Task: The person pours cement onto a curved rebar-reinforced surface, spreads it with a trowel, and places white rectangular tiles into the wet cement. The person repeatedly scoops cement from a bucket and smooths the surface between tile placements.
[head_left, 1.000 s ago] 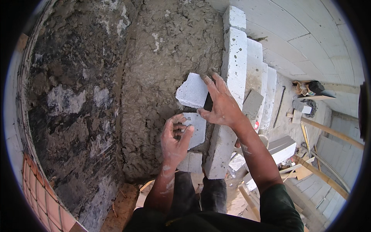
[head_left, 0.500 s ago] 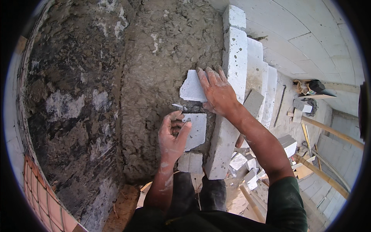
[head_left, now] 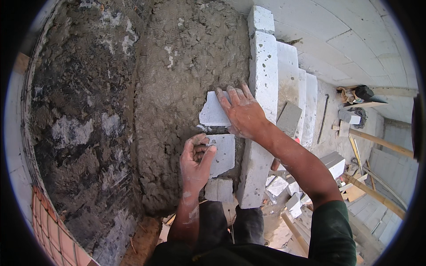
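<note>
My right hand (head_left: 243,113) lies flat with spread fingers on a broken white block piece (head_left: 214,110), which rests in wet grey mortar (head_left: 166,111). Its wrist crosses over a long row of pale blocks (head_left: 265,71). My left hand (head_left: 195,159) hovers at the left edge of a second, squarish block piece (head_left: 223,154); its fingers are loosely curled, with the thumb apart and nothing visible between them. A narrow dark gap separates the two pieces. A small white chip (head_left: 201,127) lies by the gap. Closer to me is a smaller grey block piece (head_left: 218,190).
Stepped pale blocks (head_left: 288,62) descend at the right, with a loose grey slab (head_left: 289,119) on them. Lower down lie block rubble (head_left: 277,186) and wooden poles (head_left: 381,199). A dark, stained surface (head_left: 84,133) runs along the left, beside orange mesh-covered panelling (head_left: 46,221).
Under my right hand, the broken piece has shifted toward me, so the gap to the squarish piece is narrower. My left hand stays almost in place. The whole view has shifted slightly.
</note>
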`<action>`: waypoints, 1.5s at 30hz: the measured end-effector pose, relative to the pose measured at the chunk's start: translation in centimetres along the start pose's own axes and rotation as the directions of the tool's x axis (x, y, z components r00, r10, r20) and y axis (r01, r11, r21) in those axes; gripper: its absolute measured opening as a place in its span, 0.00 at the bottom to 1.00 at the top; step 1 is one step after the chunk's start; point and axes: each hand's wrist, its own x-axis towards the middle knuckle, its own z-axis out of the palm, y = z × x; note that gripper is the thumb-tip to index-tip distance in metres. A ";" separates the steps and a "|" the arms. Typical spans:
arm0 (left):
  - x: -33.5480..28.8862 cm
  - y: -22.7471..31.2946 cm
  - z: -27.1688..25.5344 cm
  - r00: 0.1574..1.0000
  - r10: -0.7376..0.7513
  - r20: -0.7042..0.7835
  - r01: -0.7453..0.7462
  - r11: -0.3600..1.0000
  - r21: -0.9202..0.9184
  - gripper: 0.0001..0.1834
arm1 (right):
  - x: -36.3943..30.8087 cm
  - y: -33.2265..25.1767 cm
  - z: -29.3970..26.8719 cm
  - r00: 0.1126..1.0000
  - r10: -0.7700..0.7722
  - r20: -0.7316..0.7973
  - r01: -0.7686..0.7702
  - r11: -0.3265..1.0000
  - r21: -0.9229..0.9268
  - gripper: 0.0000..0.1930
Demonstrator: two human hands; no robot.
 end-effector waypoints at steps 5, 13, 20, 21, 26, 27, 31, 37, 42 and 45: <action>-0.3 0.2 0.4 1.000 0.012 0.023 -0.012 1.000 0.006 0.24 | -0.1 -0.3 1.0 0.999 0.017 -0.044 -0.019 0.999 -0.047 0.50; -0.9 0.5 1.5 0.999 0.012 0.044 -0.012 1.000 0.005 0.25 | -0.5 0.3 0.5 0.999 -0.035 0.015 0.036 0.999 -0.031 0.46; -1.6 0.6 1.5 0.998 0.045 0.041 -0.045 0.999 -0.001 0.26 | -2.5 -0.7 1.6 0.972 0.068 -0.224 -0.051 0.995 0.081 0.56; -1.6 0.7 1.2 0.998 0.052 0.034 -0.052 0.999 0.009 0.26 | -4.0 -0.5 0.5 0.949 0.101 -0.298 -0.041 0.978 0.203 0.55; -1.9 2.6 3.4 0.995 0.088 0.039 -0.092 0.990 0.102 0.26 | -17.2 2.7 1.1 0.624 0.611 -0.487 -0.166 0.713 0.681 0.41; -2.3 3.0 4.5 0.991 0.129 0.037 -0.133 0.983 0.130 0.26 | -20.4 3.2 3.3 0.558 0.699 -0.447 -0.182 0.629 0.756 0.38; -7.1 3.8 12.7 0.969 0.176 0.175 -0.201 0.970 0.137 0.26 | -35.1 2.4 14.8 0.224 0.959 -0.176 -0.284 0.237 0.929 0.24; -20.6 -5.2 28.3 0.778 -0.086 0.623 -0.144 0.940 0.309 0.27 | -55.6 -4.3 28.0 -0.030 0.952 0.304 -0.143 -0.305 0.941 0.23; -34.3 -22.8 38.1 0.499 -0.441 0.746 -0.195 0.782 0.593 0.28 | -71.2 -11.9 46.0 -0.260 0.885 0.388 -0.336 -0.459 0.823 0.22; -41.8 -33.8 41.7 0.390 -0.601 0.698 -0.314 0.626 0.714 0.30 | -80.4 -13.9 56.0 -0.344 0.685 0.642 -0.233 -0.724 0.649 0.23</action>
